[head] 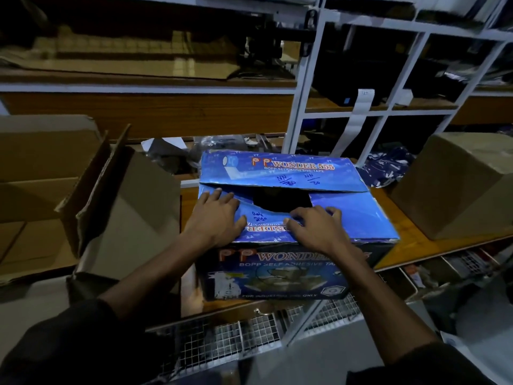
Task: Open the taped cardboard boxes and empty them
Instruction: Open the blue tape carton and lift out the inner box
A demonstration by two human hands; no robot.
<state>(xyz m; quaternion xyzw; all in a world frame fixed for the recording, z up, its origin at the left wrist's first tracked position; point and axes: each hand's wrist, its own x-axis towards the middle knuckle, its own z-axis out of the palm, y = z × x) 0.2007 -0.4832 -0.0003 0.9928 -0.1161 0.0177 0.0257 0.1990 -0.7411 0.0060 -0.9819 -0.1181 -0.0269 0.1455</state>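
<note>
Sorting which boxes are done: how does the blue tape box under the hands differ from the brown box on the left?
The blue box is glossy and printed; the brown box on the left is plain cardboard. The blue box's flaps lie mostly folded down with a dark gap in the middle, both hands resting on them; the brown box's flaps stand open, untouched. Both sit on the same wooden shelf.

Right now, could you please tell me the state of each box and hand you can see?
blue box: flaps partly parted, dark gap on top
left hand: flat on near flap
right hand: fingers on near flap's edge
left brown box: open, flaps up
right brown box: closed
</note>
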